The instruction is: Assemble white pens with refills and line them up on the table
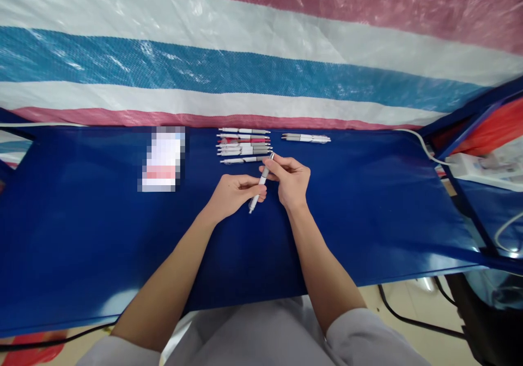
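Note:
Between my two hands is a white pen (262, 182) with a grey grip, held at a slant, its metallic tip end up and away from me. My left hand (236, 194) pinches its lower white barrel between thumb and fingers. Closed around the grip near the tip is my right hand (292, 179). Just beyond my hands lies a stack of several pens (241, 147), mostly white with grey, one of them red. The nearest single pen (241, 160) is partly hidden by my right fingers. Farther right, a small group of pens (306, 138) lies side by side.
A blurred-out white rectangular item (162, 159) lies left on the blue table (102, 235). Striped plastic sheeting (245, 66) hangs along the back edge. At the right, a white power strip (482, 170) and a cable (420, 140) sit by the blue frame.

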`<state>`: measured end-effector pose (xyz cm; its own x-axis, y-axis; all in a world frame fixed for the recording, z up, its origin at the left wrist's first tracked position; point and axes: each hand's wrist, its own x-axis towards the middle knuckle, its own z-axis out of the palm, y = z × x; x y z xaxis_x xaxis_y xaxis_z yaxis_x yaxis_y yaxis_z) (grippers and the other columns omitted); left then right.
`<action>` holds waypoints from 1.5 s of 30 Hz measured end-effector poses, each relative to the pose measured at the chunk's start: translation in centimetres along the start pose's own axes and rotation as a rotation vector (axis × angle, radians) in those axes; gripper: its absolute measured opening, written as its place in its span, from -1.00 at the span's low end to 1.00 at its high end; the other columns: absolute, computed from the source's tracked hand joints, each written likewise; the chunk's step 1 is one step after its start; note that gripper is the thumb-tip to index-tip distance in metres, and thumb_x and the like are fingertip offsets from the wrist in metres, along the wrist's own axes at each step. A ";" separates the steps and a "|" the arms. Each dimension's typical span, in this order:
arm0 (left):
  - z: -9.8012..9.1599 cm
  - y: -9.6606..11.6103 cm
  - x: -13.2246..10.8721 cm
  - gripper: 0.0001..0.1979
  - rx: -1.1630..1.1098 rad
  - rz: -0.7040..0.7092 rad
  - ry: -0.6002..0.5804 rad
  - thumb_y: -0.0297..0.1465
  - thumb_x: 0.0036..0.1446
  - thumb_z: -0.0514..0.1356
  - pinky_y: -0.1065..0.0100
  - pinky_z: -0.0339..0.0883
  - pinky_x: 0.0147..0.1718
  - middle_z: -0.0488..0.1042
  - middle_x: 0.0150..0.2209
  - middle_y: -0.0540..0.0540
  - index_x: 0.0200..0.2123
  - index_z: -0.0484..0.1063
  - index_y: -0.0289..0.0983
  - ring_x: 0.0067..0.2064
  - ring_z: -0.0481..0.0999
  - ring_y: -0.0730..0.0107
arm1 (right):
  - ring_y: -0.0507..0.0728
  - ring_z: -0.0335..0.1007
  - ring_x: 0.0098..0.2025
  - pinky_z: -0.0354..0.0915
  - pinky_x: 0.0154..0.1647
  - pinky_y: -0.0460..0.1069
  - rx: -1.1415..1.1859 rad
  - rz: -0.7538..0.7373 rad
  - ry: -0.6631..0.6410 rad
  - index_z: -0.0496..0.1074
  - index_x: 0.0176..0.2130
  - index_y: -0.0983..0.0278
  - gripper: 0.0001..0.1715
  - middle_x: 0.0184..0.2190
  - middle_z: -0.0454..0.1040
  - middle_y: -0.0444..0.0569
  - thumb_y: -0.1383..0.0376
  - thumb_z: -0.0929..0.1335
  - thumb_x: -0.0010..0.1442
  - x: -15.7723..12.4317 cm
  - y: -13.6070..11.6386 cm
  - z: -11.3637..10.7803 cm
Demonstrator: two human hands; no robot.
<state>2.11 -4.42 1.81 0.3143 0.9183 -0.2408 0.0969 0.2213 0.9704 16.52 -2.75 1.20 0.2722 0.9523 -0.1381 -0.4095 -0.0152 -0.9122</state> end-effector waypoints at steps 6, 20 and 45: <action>-0.4 0.3 -0.1 -0.76 -0.091 -0.041 -0.103 -0.25 0.01 0.38 0.25 0.55 -0.35 0.61 -0.44 -0.12 -0.35 0.61 -0.32 -0.42 0.61 0.25 | 0.14 0.59 -0.47 0.56 -0.52 -0.01 0.056 0.017 -0.022 0.54 -0.48 0.24 -0.73 -0.49 0.60 -0.15 0.24 0.59 -0.24 -0.2 0.1 0.1; -1.0 -0.2 0.3 -0.76 -0.219 -0.096 -0.244 -0.23 0.05 0.36 0.27 0.51 -0.38 0.60 -0.46 -0.15 -0.34 0.62 -0.32 -0.44 0.59 0.27 | 0.12 0.60 -0.47 0.54 -0.54 -0.02 0.118 0.071 -0.145 0.46 -0.47 0.21 -0.72 -0.44 0.61 -0.16 0.21 0.57 -0.16 -0.5 -0.3 -0.2; -0.3 -0.2 -0.4 -0.73 0.144 0.109 0.035 -0.22 0.06 0.33 0.35 0.50 -0.37 0.62 -0.45 -0.07 -0.28 0.62 -0.29 -0.40 0.62 0.27 | 0.11 0.59 -0.44 0.57 -0.43 0.00 0.008 -0.050 -0.066 0.53 -0.49 0.25 -0.75 -0.49 0.60 -0.15 0.19 0.57 -0.16 -0.1 0.0 -0.2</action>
<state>1.71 -4.77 1.74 0.2979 0.9456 -0.1308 0.1989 0.0725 0.9773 16.64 -2.86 1.13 0.2349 0.9698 -0.0663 -0.4037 0.0353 -0.9142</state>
